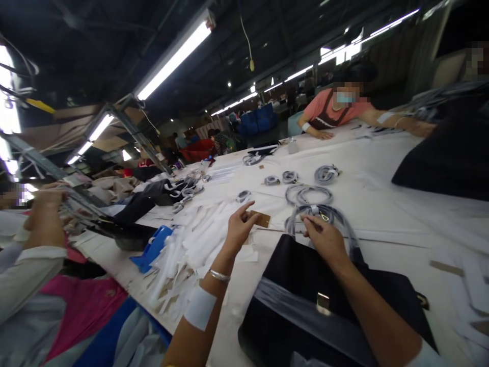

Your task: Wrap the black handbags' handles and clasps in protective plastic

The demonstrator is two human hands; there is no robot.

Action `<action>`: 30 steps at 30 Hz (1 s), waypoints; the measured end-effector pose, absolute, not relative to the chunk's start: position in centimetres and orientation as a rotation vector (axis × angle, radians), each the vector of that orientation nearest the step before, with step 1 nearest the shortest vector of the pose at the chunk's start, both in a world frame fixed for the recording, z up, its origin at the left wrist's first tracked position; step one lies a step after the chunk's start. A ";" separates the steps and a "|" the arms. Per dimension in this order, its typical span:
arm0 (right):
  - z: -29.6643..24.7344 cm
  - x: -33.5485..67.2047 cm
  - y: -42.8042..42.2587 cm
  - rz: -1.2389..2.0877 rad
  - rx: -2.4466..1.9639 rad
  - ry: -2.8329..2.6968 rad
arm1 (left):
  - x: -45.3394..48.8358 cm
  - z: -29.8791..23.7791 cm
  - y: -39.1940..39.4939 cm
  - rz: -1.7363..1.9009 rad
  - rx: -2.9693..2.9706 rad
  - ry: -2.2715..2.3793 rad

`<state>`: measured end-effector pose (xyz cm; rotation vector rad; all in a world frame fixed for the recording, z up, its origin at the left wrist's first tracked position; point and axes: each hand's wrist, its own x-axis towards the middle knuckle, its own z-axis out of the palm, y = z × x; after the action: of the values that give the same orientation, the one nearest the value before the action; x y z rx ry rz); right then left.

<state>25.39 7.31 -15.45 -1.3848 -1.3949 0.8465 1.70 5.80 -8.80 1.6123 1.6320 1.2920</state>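
Note:
A black handbag (290, 265) with a metal clasp (323, 303) lies in front of me, a band of clear plastic film across it. Its grey handle strap (346, 224), wrapped in film, loops up behind it. My right hand (324, 238) is over the strap, fingers pinched together; what they hold is hidden. Just past the fingertips is a small yellow loop (324, 216). To the left, my left hand (240, 227) has its thumb against a small brown card (262, 219), with the index finger stretched out above. The card appears gripped between the thumb and the curled fingers.
Coiled grey straps (326, 175) lie beyond the bag. White paper strips (198, 239) and a blue plastic object (153, 248) are at left. Across the table a co-worker (328, 114) reaches toward black material (446, 158). Another person's arm (46, 224) is at far left.

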 end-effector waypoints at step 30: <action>-13.7 38.2 -8.8 0.384 -1.713 -1.911 | 1.0 -14.9 -4.1 0.706 1.927 1.406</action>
<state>38.17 -8.83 -13.65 -1.7131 -1.9112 0.3843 1.00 -4.07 -14.91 1.9268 1.4065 0.7057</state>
